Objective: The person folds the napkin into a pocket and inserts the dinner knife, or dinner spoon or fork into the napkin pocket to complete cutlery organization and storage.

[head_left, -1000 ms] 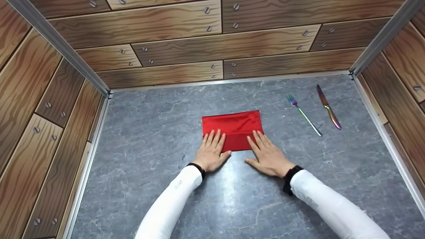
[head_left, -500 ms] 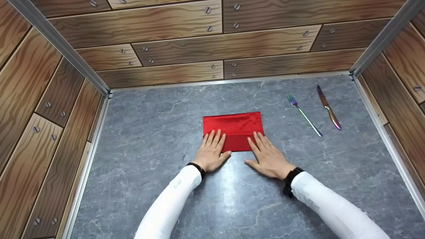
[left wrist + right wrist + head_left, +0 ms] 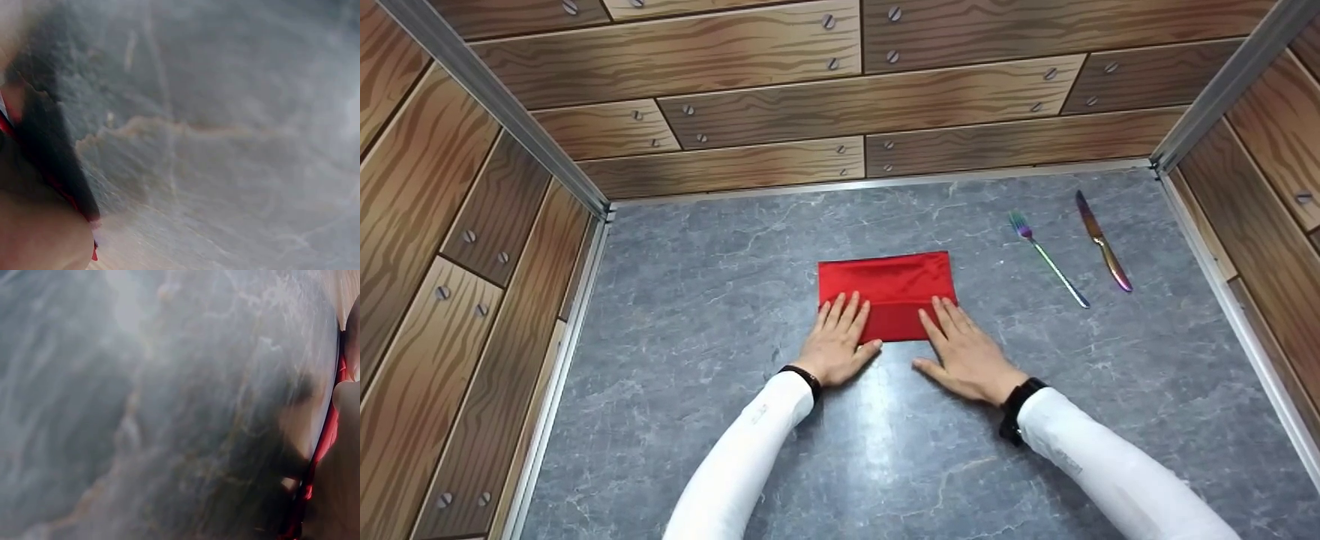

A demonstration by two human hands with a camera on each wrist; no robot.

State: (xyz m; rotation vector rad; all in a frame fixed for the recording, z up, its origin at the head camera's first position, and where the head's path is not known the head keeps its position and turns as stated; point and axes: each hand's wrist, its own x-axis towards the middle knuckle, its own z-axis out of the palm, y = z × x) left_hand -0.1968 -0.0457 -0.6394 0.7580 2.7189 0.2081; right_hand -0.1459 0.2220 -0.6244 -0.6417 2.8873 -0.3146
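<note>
A shiny red cloth (image 3: 885, 277), folded into a rectangle with a crease running across its middle, lies flat on the grey tabletop. My left hand (image 3: 838, 346) rests palm down with straight fingers over its near left corner. Over the near right corner lies my right hand (image 3: 964, 352), its fingers also straight and the thumb on the tabletop. Only a thin strip of the red cloth (image 3: 327, 433) shows beside the right hand in the right wrist view. In the left wrist view, a blurred part of the left hand (image 3: 42, 236) covers most of the cloth.
To the right of the cloth lie an iridescent fork (image 3: 1048, 259) and, farther right, a matching table knife (image 3: 1101, 241). Wood-print panels (image 3: 765, 112) wall the grey marbled tabletop (image 3: 690, 300) at the back and both sides, with metal rails along the edges.
Both hands stay in place on the cloth. The fork and knife have not moved, and only a very slight shift of the view is visible.
</note>
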